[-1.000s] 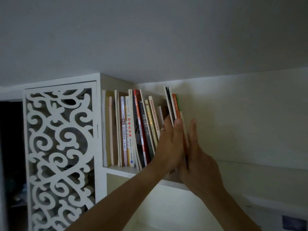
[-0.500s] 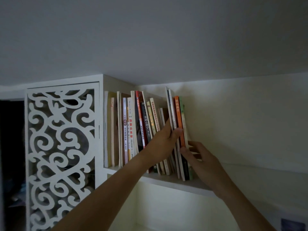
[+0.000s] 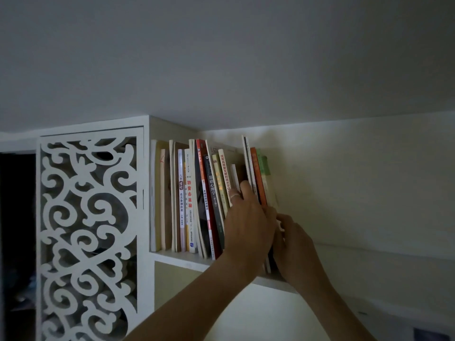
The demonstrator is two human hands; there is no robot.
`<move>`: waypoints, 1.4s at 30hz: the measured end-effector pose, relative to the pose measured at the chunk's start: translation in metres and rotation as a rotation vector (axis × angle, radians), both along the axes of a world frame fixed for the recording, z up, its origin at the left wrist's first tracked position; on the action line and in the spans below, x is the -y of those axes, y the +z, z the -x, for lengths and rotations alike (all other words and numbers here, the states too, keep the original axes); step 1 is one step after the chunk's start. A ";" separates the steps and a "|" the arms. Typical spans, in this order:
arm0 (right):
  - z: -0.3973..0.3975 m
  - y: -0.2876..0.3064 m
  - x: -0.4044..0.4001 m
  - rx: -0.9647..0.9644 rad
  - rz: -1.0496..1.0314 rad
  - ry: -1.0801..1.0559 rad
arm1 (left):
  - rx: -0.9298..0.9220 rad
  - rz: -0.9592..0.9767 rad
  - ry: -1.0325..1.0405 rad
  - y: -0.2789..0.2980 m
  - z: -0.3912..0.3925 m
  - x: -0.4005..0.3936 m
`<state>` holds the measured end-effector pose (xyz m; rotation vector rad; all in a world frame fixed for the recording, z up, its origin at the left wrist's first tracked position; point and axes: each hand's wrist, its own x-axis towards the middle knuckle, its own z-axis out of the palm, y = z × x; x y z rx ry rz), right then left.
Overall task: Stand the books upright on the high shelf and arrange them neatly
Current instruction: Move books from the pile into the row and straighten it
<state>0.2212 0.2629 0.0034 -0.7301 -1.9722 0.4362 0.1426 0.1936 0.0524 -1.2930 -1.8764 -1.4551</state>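
Mid-frame, my left hand (image 3: pixel 248 225) and right hand (image 3: pixel 294 244) seem to grip the rightmost books (image 3: pixel 258 178) on the shelf (image 3: pixel 177 258).

A home: wall shelf (image 3: pixel 182 260) of books (image 3: pixel 189 193), fretwork panel (image 3: pixel 88 237).

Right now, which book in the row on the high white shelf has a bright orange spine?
The orange-spined book near the row's right end, between a tall thin white book and a green-spined book; no other spine is orange.

Both arms reach up; left hand (image 3: pixel 248 225) and right hand (image 3: pixel 296 249) touch, fingers curled.
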 end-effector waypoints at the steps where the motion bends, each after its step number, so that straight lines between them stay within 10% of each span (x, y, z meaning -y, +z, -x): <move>1: 0.000 -0.001 0.002 0.027 -0.006 -0.018 | -0.038 0.015 0.092 0.002 -0.001 0.003; 19: 0.006 -0.001 0.011 0.165 -0.042 -0.097 | -0.002 -0.084 0.028 -0.013 -0.005 0.034; 42: 0.076 0.001 0.050 -0.230 0.130 -0.282 | -0.038 -0.113 -0.253 -0.003 0.041 0.176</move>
